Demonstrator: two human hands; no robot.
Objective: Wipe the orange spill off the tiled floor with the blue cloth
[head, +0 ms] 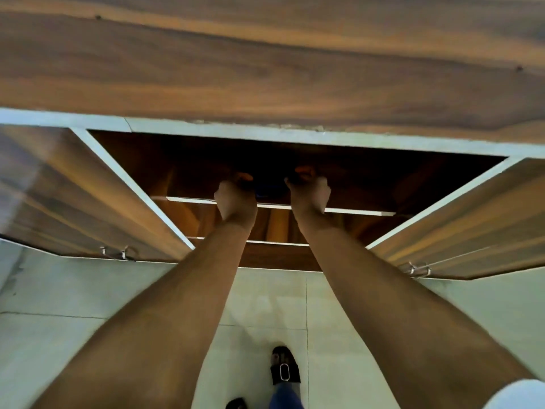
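Both hands inside open cabinet [295, 160], left hand [236, 199], right hand [309, 193], gripping blue cloth [269, 191]

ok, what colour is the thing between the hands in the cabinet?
Dark blue, what little shows of the cloth between the left hand and right hand. Head view only.

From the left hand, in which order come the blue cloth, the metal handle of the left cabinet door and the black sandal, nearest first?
From the left hand:
1. Blue cloth, just right of it, between both hands on the shelf.
2. Metal handle of the left cabinet door, lower left.
3. Black sandal, on the floor below.
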